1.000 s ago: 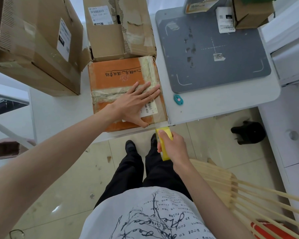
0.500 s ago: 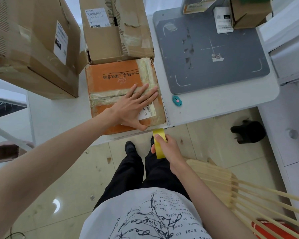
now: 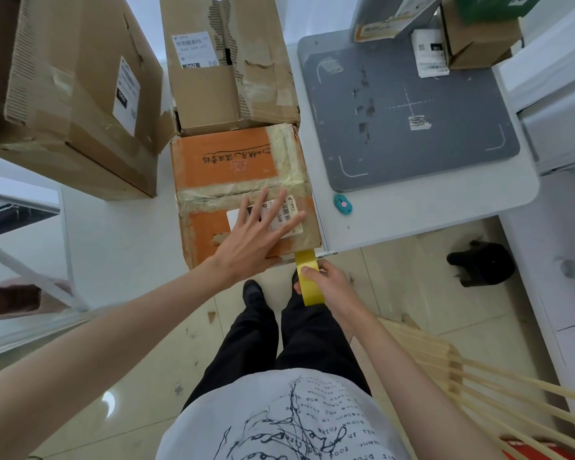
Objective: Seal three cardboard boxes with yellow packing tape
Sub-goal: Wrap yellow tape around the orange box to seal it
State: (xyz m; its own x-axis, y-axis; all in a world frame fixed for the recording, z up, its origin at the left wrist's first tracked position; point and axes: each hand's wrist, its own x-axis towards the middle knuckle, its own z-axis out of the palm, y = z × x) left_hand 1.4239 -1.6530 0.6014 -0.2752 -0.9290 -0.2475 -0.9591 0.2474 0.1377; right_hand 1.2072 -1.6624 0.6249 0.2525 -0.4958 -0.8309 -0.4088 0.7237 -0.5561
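Observation:
An orange cardboard box [image 3: 226, 161] with old tape and a white label lies at the table's front edge. My left hand [image 3: 256, 237] rests flat on its near half, fingers spread over the label. Just below the box's front right corner, my right hand [image 3: 326, 287] grips a roll of yellow packing tape [image 3: 307, 280], held off the table edge with its top against the box's front face. Behind the orange box stands a brown cardboard box [image 3: 226, 71] with torn flaps. A larger brown box [image 3: 70, 94] fills the left.
A grey mat [image 3: 412, 117] covers the right of the white table [image 3: 123, 237], with a small teal cutter [image 3: 342, 204] in front of it. Small boxes and labels [image 3: 472, 38] sit at the back right. A wooden chair [image 3: 462, 366] is near my right arm.
My left hand slid toward the box's near edge, uncovering the taped seam. My right hand with the tape roll moved up closer to the box's front corner.

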